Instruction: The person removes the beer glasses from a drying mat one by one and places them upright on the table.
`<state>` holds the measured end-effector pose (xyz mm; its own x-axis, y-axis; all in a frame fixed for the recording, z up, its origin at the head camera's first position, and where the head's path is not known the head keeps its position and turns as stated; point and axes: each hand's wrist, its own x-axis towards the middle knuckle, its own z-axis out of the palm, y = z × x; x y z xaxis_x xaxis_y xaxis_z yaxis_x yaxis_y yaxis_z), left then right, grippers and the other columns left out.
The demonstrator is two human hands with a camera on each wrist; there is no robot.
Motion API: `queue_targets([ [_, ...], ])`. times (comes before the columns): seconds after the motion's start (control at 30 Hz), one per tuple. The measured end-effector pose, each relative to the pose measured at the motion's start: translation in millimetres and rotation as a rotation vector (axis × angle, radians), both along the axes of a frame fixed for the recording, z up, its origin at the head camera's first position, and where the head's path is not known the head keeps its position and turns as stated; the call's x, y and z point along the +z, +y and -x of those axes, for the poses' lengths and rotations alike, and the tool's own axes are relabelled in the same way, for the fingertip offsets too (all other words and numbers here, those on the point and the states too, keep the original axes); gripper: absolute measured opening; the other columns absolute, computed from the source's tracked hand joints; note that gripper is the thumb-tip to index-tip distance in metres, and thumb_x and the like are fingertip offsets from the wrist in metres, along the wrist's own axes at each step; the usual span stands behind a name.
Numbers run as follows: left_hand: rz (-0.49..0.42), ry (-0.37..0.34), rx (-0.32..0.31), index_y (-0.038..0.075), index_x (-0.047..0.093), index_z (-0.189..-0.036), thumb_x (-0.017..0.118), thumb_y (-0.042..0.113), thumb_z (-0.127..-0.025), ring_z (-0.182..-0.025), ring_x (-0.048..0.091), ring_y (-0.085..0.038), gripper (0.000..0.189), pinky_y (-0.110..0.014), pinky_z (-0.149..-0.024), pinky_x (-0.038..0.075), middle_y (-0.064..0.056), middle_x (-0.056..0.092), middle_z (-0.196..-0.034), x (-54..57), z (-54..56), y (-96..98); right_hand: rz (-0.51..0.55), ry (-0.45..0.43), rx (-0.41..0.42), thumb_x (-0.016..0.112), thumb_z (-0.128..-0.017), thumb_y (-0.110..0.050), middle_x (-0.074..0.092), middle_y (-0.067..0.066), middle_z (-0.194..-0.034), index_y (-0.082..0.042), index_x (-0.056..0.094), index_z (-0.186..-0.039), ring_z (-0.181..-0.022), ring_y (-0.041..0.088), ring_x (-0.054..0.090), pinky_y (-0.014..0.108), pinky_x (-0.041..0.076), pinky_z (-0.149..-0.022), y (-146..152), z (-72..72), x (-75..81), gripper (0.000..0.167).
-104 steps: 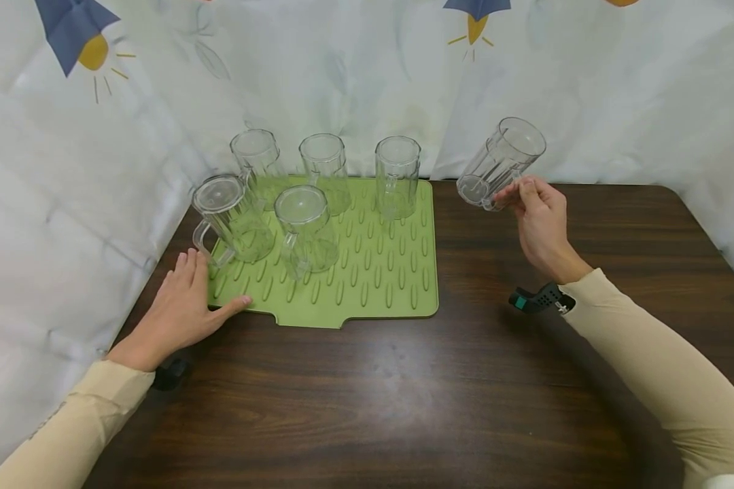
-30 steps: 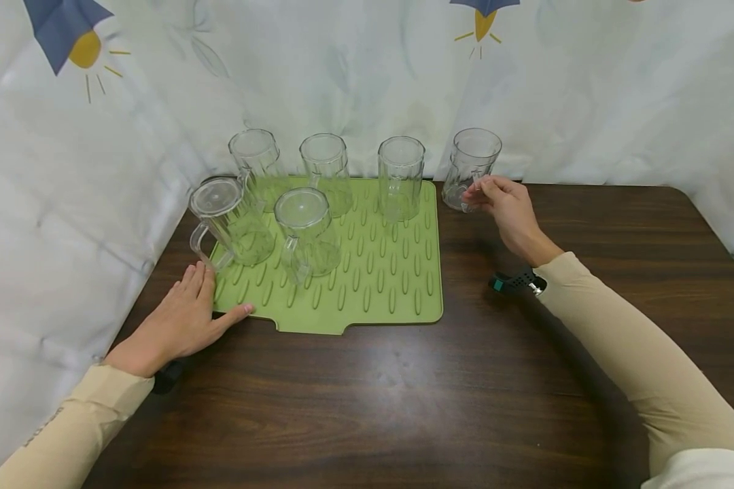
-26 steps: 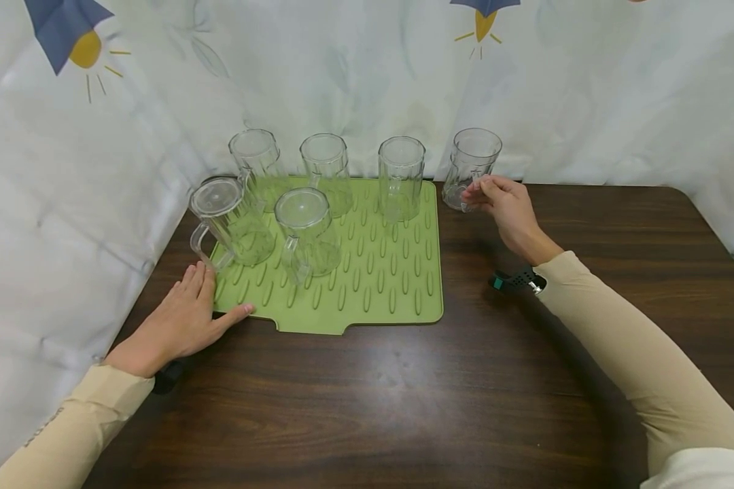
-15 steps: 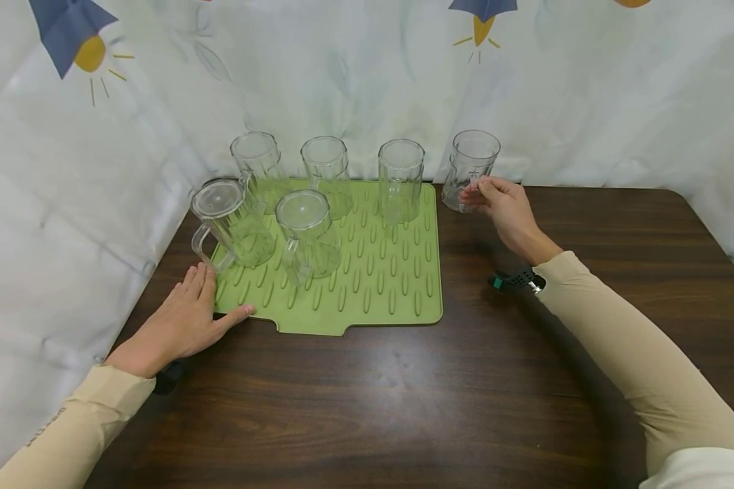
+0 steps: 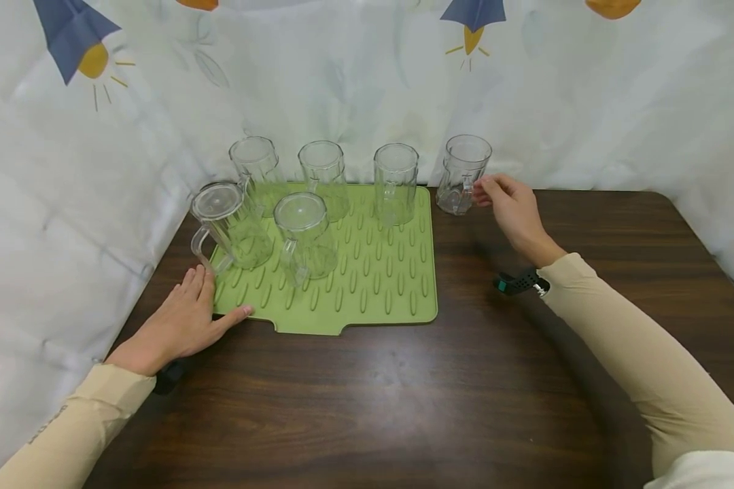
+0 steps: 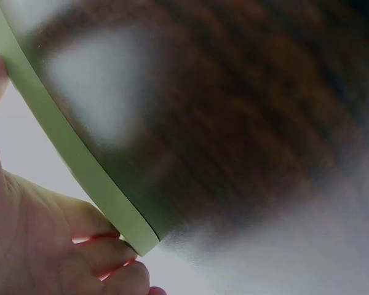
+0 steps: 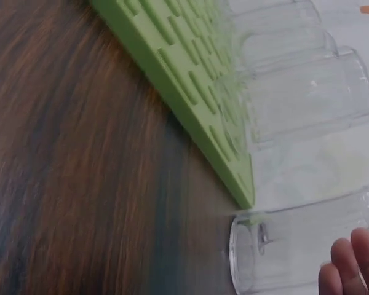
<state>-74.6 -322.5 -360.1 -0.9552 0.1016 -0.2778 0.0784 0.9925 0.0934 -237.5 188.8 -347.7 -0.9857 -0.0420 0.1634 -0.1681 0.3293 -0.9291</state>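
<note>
Just beside the loosely bent right hand (image 5: 515, 212), far from splayed left hand (image 5: 180, 319), both empty: mug (image 5: 461, 174).

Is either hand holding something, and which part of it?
Nothing looks held: the right hand is beside the handle of the rightmost glass mug, not gripping it; the left hand only rests against the green ridged mat.

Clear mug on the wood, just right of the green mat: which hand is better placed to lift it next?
Probably the right hand: it is next to the clear mug. The left hand lies spread at the opposite side of the green mat, with other mugs in between.
</note>
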Motion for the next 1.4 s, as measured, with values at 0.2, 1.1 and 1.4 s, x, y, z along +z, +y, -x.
queue_targets([
  [0.2, -0.001, -0.008, 0.005, -0.026, 0.008, -0.154, 0.040, 0.072, -0.102, -0.151, 0.010, -0.065, 0.116, -0.076, -0.121, 0.019, -0.051, 0.005, -0.160, -1.5, 0.0, -1.0, -0.048, 0.044, 0.001, 0.051, -0.109, -0.042, 0.070, -0.011, -0.104, -0.003, 0.068, -0.124, -0.098, 0.002, 0.067, 0.016, 0.054, -0.088, 0.4, -3.9, 3.0, 0.045],
  [1.1, -0.011, -0.032, 0.019, -0.025, 0.004, -0.154, 0.038, 0.073, -0.102, -0.151, 0.007, -0.066, 0.117, -0.077, -0.121, 0.017, -0.051, 0.001, -0.160, -4.5, 1.4, -5.8, 0.197, 0.114, 0.213, 0.069, -0.099, -0.009, 0.071, -0.007, -0.105, 0.002, 0.063, -0.125, -0.093, 0.009, 0.071, 0.021, 0.060, -0.082, -32.6, -43.2, 9.3, 0.028],
  [1.4, -0.013, -0.027, 0.007, -0.024, 0.003, -0.155, 0.039, 0.073, -0.101, -0.151, 0.006, -0.065, 0.117, -0.077, -0.121, 0.017, -0.050, 0.001, -0.161, -2.7, 3.9, -2.3, 0.242, 0.165, 0.298, 0.071, -0.094, 0.001, 0.072, -0.006, -0.104, 0.002, 0.064, -0.124, -0.095, 0.009, 0.070, 0.020, 0.059, -0.084, -47.7, -56.9, 7.3, 0.032],
])
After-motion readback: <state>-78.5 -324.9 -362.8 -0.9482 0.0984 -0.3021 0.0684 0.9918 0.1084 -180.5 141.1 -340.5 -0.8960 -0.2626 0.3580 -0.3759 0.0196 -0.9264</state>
